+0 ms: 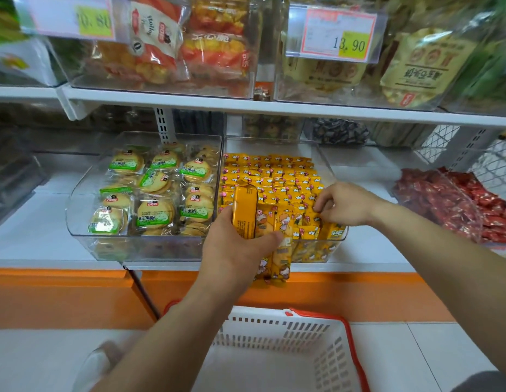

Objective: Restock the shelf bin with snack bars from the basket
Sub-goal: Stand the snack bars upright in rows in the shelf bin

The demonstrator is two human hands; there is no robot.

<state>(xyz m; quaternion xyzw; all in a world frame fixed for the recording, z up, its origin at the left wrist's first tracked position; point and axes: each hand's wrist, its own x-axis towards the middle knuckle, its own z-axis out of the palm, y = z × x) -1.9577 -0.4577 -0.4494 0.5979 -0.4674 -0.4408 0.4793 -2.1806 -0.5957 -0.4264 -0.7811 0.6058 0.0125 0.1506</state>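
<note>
A clear shelf bin (335, 244) on the lower shelf holds rows of yellow snack bars (277, 179) standing on end. My left hand (234, 250) is at the bin's front left corner, gripping a bunch of yellow snack bars (246, 213) upright over the front wall. My right hand (345, 205) reaches into the bin's right side, fingertips pinching the tops of bars in the front row. The white basket (277, 352) with red handles sits on the floor below my arms; the part of its inside that I see holds no bars.
A clear bin of round green-labelled biscuits (150, 193) stands directly left of the snack bar bin. A bin of red wrapped snacks (444, 202) sits to the right. The upper shelf (246, 104) with packaged goods and price tags overhangs close above. An orange base runs below.
</note>
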